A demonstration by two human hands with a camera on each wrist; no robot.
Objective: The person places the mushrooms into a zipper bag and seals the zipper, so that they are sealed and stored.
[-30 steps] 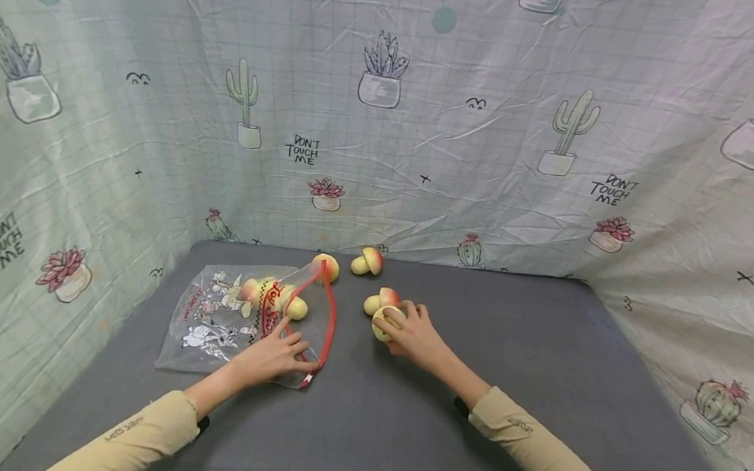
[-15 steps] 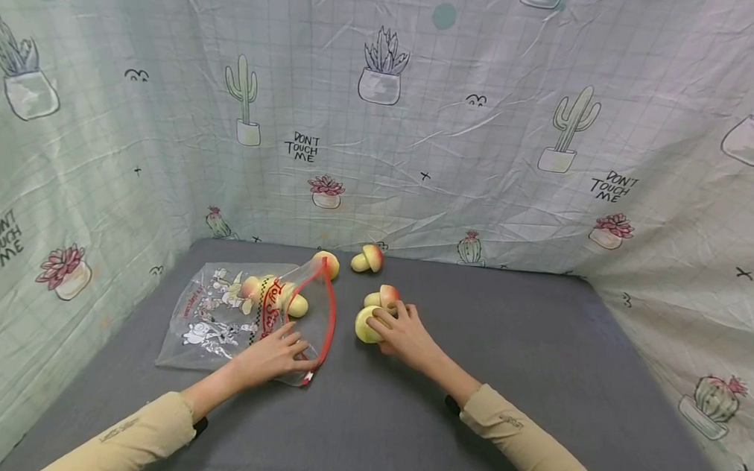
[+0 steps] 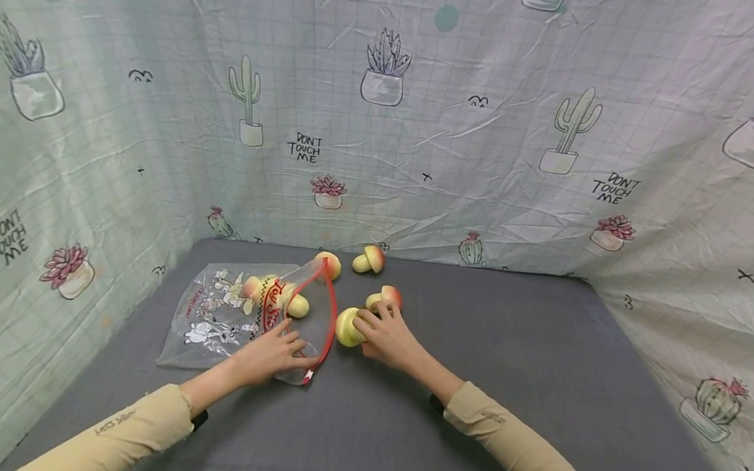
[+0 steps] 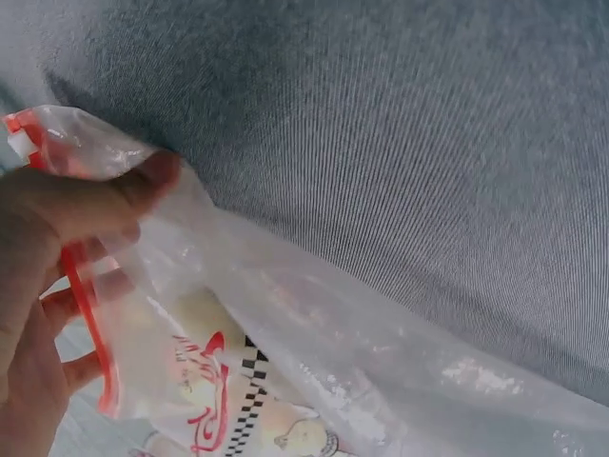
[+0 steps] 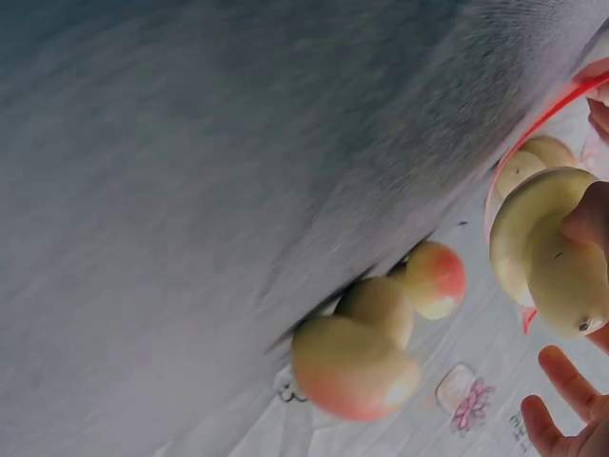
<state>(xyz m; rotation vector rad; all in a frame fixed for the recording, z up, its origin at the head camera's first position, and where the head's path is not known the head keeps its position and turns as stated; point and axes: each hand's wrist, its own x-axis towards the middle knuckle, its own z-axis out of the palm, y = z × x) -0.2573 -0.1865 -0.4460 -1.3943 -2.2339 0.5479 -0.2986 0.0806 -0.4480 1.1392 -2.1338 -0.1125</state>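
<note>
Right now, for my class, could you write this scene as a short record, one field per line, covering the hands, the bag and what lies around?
Left hand: touching the clear plastic bag at its red-edged mouth
Right hand: holding a pale-yellow mushroom-shaped piece just outside that mouth
In the bag: similar pieces, exact count unclear
Outside the bag: two yellow-and-red mushroom-shaped pieces
Unclear: whether a rounded yellow-and-red piece near the far mouth corner lies inside or behind
Surface: dark grey tabletop
Backdrop: pale sheet printed with potted plants

The left hand holds a clear bag by its red edge.
</note>
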